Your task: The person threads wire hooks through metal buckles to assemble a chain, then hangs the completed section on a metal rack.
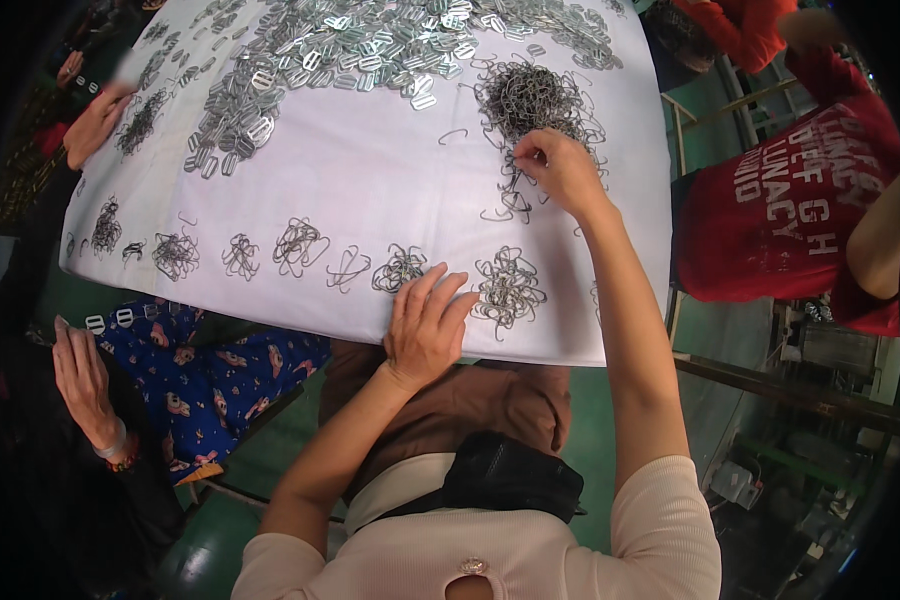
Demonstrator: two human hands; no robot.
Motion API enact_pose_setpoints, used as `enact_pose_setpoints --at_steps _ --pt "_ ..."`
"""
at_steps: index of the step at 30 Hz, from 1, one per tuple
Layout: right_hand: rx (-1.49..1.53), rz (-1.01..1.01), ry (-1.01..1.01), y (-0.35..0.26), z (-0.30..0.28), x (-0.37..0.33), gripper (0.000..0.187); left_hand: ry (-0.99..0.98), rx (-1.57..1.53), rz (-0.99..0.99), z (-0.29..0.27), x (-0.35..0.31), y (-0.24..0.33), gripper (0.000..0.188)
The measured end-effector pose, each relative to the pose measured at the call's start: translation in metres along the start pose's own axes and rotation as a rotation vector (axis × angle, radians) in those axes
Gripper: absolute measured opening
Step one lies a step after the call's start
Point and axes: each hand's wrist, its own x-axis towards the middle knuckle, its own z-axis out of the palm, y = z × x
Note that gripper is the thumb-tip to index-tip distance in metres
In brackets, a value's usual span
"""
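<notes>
"Reaching over the table point(340, 170), which is covered with white cloth, the person's right hand point(568, 178) is at the near edge of a large heap of curved wire hooks point(532, 95). Does it hold one?"

"The thumb and forefinger are brought together at their tips, in a pinching shape. Some loose hooks point(511, 208) lie just below this hand, but I cannot tell if any wire is really between the fingers."

"And the left hand point(425, 328)?"

"It is at the near edge of the table, palm down, the fingers stretched out and a little spread. On one side is a small pile of hooks point(398, 270), just beside the fingers; on the other side is a wider pile point(510, 287). Whether the fingertips touch the wires, I cannot say exactly."

"I see more small piles to the left, making a row along this edge."

"Yes, and at the far side are spread many silver two-slot slider buckles point(370, 50), some overlapping."

"Who else is near?"

"At the left, one co-worker's hand point(92, 125) is by the table's edge. Another co-worker's hand point(82, 375), lower, has its fingers straight and close together, near a blue patterned garment point(260, 365). At the right is a person in a red shirt point(785, 200)."
</notes>
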Motion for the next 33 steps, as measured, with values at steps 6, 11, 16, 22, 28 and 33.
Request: enact_pose_setpoints --at_steps 6,11,16,22,28,33 --pt "-0.17 -0.047 -0.076 -0.007 0.008 -0.011 0.007 -0.02 -0.035 -0.021 -0.005 0.002 -0.001 0.029" --pt "-0.058 -0.048 -0.005 -0.007 0.006 -0.019 0.006 0.061 -0.202 -0.008 -0.028 0.035 -0.017 0.029" --pt "0.35 0.148 0.136 0.016 0.003 -0.039 0.004 0.104 -0.098 -0.097 0.016 0.146 -0.11 0.027" --pt "0.591 0.317 0.271 -0.012 0.017 -0.076 0.021 -0.028 0.222 -0.021 0.06 0.251 -0.19 0.036" --pt "0.647 0.387 0.262 -0.019 0.003 -0.103 0.028 -0.395 0.35 0.144 0.091 0.269 -0.187 0.042" --pt "0.707 0.396 0.292 -0.016 -0.01 -0.117 0.023 -0.466 0.258 0.094 0.047 0.223 -0.194 0.042"
